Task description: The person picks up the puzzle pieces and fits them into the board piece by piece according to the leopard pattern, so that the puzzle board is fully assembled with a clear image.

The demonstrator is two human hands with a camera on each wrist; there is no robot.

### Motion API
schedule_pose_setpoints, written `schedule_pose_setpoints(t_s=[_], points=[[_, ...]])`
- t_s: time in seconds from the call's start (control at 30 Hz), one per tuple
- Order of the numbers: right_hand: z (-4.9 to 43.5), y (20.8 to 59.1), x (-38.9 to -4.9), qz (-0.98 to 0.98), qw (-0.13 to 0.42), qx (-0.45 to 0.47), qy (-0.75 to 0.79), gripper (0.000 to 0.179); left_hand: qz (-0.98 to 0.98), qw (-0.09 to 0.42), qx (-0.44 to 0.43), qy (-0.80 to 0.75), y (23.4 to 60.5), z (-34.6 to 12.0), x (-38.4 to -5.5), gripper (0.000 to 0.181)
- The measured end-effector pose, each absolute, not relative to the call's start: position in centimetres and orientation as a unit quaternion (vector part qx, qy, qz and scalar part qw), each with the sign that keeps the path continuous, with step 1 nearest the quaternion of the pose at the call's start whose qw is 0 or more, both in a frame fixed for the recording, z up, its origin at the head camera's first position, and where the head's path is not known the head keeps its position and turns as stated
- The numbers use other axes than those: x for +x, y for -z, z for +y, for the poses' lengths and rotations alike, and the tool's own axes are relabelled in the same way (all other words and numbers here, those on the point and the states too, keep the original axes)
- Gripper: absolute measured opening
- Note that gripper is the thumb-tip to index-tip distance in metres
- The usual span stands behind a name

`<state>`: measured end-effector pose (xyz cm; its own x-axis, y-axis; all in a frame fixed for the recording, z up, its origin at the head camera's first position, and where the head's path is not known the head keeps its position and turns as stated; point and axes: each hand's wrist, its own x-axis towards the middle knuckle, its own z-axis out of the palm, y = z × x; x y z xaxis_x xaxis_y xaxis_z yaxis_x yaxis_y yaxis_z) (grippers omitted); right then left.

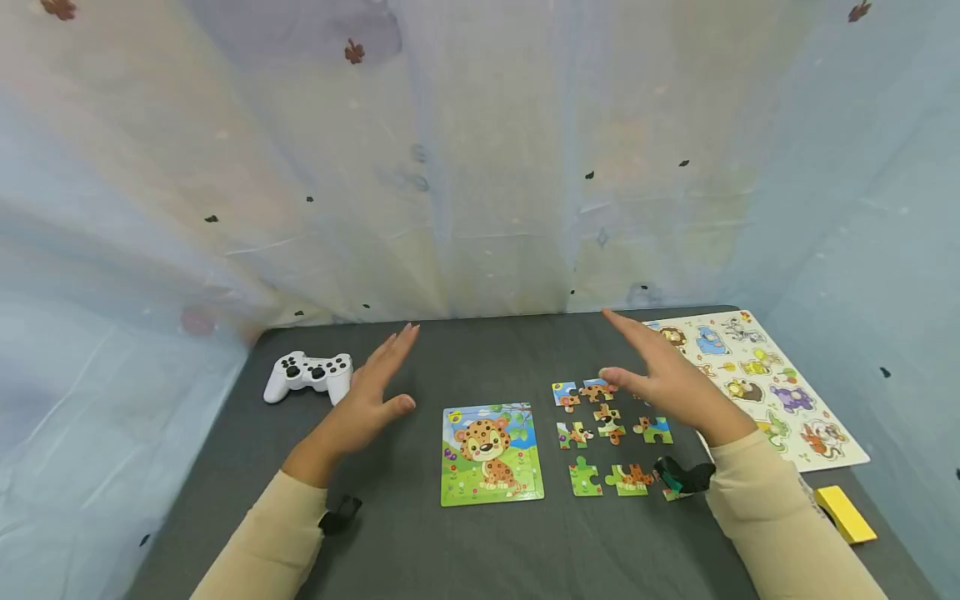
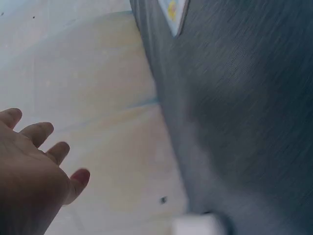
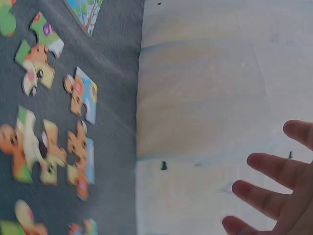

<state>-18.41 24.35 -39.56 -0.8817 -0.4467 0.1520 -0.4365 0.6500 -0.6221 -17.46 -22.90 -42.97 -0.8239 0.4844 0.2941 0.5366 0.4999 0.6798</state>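
Observation:
My left hand [image 1: 367, 407] hovers above the table with straight fingers and holds nothing; a white game controller [image 1: 309, 375] lies beside it. On the other side, my right hand [image 1: 675, 379] is raised over loose jigsaw pieces [image 1: 587, 478], its fingers extended and nothing in its grasp. Between the hands lies a square leopard picture board [image 1: 491, 454]. In the right wrist view the pieces [image 3: 80, 95] lie apart in rough rows, showing bits of a leopard. The right forearm and wristband hide some pieces. Spread fingers of the left hand [image 2: 34, 171] show in the left wrist view.
A large white animal puzzle board [image 1: 795, 400] lies at the table's right, partly behind the right arm. A yellow block-like object [image 1: 846, 514] sits near the right edge. The dark table [image 1: 480, 358] meets a pale hanging sheet [image 1: 495, 167] at the back and sides.

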Motion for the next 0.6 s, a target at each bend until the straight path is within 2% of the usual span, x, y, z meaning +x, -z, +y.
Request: schedule_pose_setpoints(t_s=[0.33,0.6], points=[[22.5,46.0,-19.1,0.870,-0.016,-0.202,0.450,0.085,-0.757,-0.007,-0.290,0.585,49.4,-21.2,-17.0,0.099],[21.2,51.2,-19.9,0.868,0.015,-0.166,0.467,0.089,-0.796,-0.050,-0.249,0.549,52.9,-20.7,-16.0,0.087]])
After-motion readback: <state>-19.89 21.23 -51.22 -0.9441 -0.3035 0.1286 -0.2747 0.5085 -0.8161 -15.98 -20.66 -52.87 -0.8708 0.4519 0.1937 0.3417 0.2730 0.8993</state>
